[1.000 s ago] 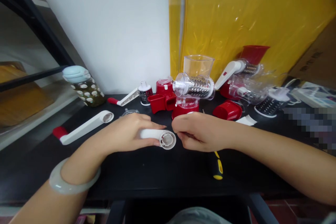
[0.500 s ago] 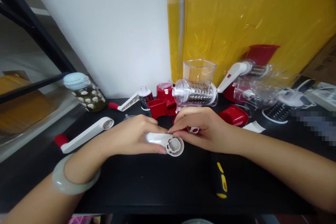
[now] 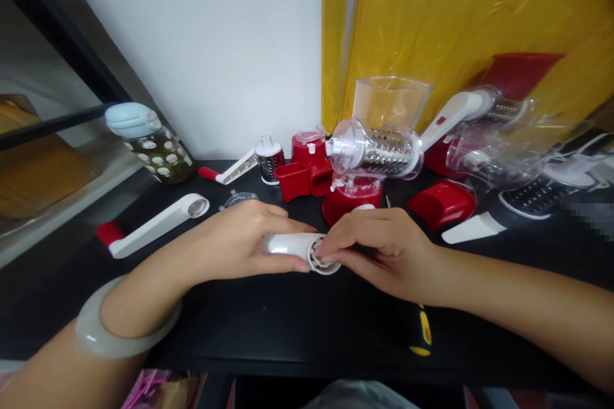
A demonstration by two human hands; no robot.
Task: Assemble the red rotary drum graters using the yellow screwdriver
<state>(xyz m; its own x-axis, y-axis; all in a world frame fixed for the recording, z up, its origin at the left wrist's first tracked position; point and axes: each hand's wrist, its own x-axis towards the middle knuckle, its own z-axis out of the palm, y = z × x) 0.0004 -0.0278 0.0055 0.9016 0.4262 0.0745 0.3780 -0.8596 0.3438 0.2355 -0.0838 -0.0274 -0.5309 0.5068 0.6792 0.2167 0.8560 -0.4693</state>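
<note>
A white crank handle (image 3: 290, 244) lies sideways in my left hand (image 3: 240, 239), its round socket end facing me. The fingers and thumb of that hand are closed around its shaft. My right hand (image 3: 384, 249) pinches at the socket opening, thumb and forefinger at its inner ring; whether a small part sits between the fingertips I cannot make out. Behind the hands stands a rotary grater (image 3: 378, 147) with a clear hopper, a metal drum and a red base (image 3: 352, 195). A screwdriver (image 3: 423, 332) with a black and yellow handle lies below my right wrist, partly hidden.
Another crank handle (image 3: 158, 225) with a red knob lies at left, near a bottle (image 3: 153, 144). Farther back are a grater drum (image 3: 269, 163) and red grater parts (image 3: 295, 180). At right are a red pusher (image 3: 441, 203), a white piece (image 3: 472, 228) and another grater (image 3: 480, 140).
My right fingertips have moved from the upper rim of the handle's socket into its opening. My left hand keeps its hold on the handle. The camera view has shifted slightly.
</note>
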